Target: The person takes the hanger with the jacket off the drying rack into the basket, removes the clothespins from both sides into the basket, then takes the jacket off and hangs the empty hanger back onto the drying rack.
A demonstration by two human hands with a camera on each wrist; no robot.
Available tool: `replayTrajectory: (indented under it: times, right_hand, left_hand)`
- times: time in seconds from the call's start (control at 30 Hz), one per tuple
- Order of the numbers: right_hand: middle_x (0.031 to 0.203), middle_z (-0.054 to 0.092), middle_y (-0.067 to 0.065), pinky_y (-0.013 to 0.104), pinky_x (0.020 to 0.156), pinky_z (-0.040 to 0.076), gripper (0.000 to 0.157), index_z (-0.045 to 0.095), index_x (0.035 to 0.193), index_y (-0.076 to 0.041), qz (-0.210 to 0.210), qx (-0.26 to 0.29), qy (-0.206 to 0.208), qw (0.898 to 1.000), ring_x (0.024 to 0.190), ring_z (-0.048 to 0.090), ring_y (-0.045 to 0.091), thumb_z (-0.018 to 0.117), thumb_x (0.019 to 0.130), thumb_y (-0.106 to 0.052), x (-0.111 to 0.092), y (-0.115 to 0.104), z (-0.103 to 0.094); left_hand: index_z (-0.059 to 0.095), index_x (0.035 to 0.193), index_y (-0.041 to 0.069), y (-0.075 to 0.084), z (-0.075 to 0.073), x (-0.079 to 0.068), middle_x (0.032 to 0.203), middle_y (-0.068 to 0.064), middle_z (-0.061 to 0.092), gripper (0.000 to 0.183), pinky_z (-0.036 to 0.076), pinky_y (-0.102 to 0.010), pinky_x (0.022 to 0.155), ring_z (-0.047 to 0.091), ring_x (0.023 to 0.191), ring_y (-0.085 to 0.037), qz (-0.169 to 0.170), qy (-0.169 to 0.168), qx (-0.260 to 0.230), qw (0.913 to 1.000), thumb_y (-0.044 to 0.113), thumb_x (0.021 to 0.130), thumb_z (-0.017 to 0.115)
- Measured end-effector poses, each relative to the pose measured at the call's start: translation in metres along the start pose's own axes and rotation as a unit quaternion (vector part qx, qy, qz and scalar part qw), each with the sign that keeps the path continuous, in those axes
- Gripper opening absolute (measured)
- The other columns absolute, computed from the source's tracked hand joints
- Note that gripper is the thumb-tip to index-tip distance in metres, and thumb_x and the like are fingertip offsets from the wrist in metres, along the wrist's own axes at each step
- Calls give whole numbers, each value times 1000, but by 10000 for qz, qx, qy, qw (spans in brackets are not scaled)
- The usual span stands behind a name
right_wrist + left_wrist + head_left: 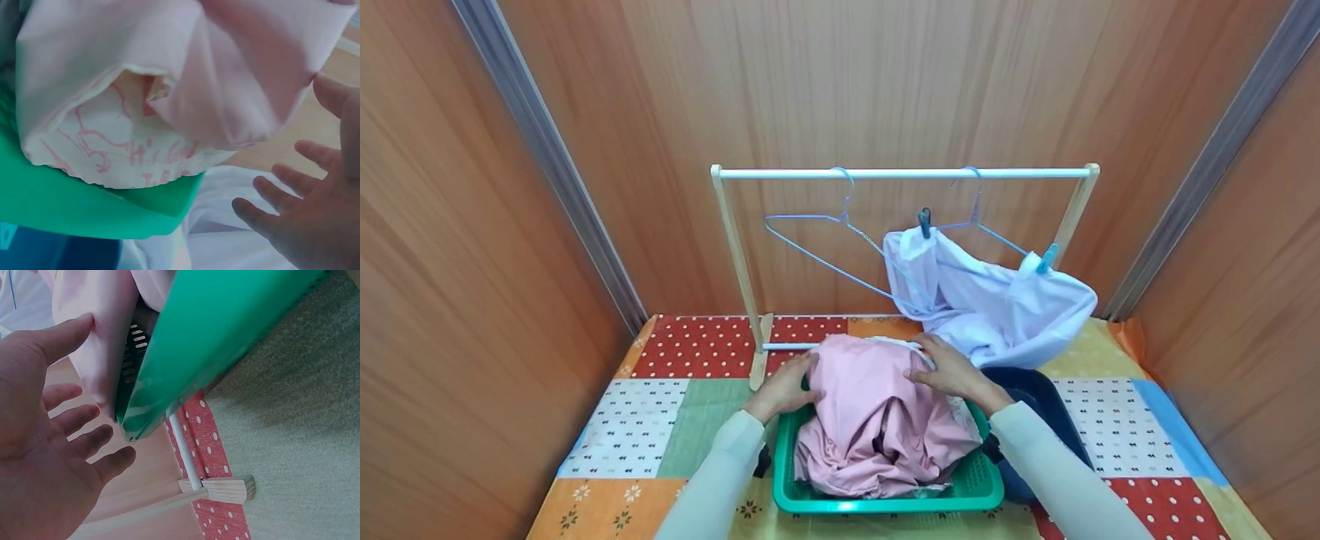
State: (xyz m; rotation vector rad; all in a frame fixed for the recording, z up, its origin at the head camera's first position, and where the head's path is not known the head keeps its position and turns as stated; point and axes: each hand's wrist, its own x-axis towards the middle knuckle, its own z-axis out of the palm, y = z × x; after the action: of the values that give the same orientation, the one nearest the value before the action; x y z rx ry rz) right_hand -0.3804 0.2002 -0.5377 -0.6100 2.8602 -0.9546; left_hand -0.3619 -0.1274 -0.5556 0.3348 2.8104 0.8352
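Note:
A pink piece of clothing [864,405] lies heaped in the green basket [889,506], rising above its rim. My left hand [786,386] is at the cloth's left side; in the left wrist view its thumb tip touches the pink fabric [93,326] and the fingers spread loosely. On the opposite side, my right hand [956,369] has its thumb against the fabric's edge, with its fingers [275,194] apart and extended in the right wrist view. White fabric with pink lettering [163,163] shows beneath the pink cloth there.
Behind the basket stands a wooden rack with a white rail [900,173]. A bare blue hanger [825,262] hangs on it, left of a white garment [997,300] clipped to another hanger by a dark peg [925,223] and a blue peg [1047,259]. A dark blue tray [1039,405] lies right.

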Motion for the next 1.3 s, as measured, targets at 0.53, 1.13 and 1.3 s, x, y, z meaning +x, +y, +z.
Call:
replayTrajectory:
  times: [0.53,1.13,1.3]
  right_hand:
    - [133,60,21,53,106,41,53,52,137,0,-826,-475,269,9951,125,55,40,70,90,-18,14,13,23]
    - [113,67,14,49,97,47,32,59,120,-6,-306,-553,408,9972,109,62,34,69,91,-15,19,8,32]
    - [82,59,5,41,75,47,15,58,101,-8,-490,-627,647,9947,79,57,22,68,91,-9,21,8,33]
  left_hand:
    - [43,148,14,-3,9,11,151,-13,45,69,34,-57,113,40,140,-34,145,285,312,9990,31,88,73]
    - [59,130,7,-6,9,25,128,-14,65,41,48,-48,102,62,117,-30,284,804,509,9951,22,93,68]
    - [65,118,10,-3,8,27,119,-12,69,26,52,-48,96,67,105,-27,455,1230,575,9897,18,93,67]
